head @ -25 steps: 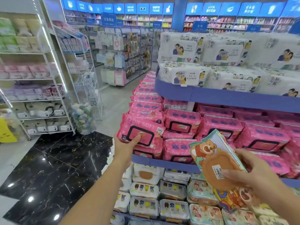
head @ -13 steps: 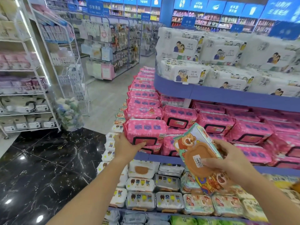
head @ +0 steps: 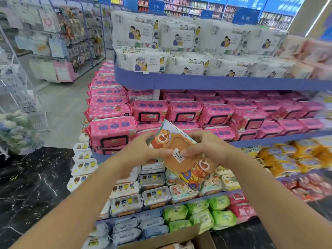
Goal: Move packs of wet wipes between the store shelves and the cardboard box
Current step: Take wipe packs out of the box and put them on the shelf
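I hold one pack of wet wipes (head: pixel 186 159) with cartoon bears and an orange lid in front of the shelves, tilted, at the middle of the view. My left hand (head: pixel 138 151) grips its left edge. My right hand (head: pixel 208 146) grips its right side, thumb on the lid by a white price sticker. Behind it, pink wipe packs (head: pixel 115 130) fill the middle shelf. An open cardboard box (head: pixel 167 238) shows at the bottom edge, with part of a pack inside.
The blue tiered shelving (head: pixel 197 82) carries white packs on top, pink ones below, then small cartoon packs, green and blue-grey packs lowest. Yellow and red packs lie to the right. A black marble floor (head: pixel 32 191) and wire racks (head: pixel 16 83) are on the left.
My left hand left the pink pack on the shelf and came across to grip the bear pack. The pack sank slightly toward the centre and the view shifted downward, revealing the box.
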